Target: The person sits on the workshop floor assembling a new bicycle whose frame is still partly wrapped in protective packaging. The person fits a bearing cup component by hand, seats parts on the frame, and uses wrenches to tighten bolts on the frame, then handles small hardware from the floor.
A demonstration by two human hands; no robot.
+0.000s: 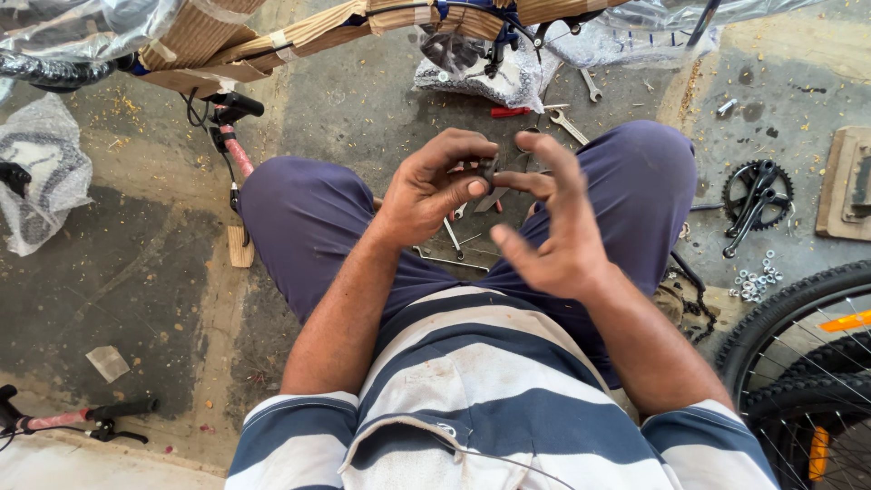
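I squat over a concrete floor, knees apart in dark blue trousers. My left hand [434,186] pinches a small dark metal part [491,171] between thumb and fingers. My right hand [553,222] touches the same part from the right with its fingertips, the other fingers spread. Both hands hover above several spanners and thin tools [454,238] lying on the floor between my legs.
A black crankset with chainring [758,195] and a heap of small nuts [758,277] lie at the right, beside bicycle tyres [798,345]. A red-handled tool [510,112], spanners [570,125] and bubble wrap [494,73] sit ahead; a cardboard-wrapped bike frame [272,41] spans the top.
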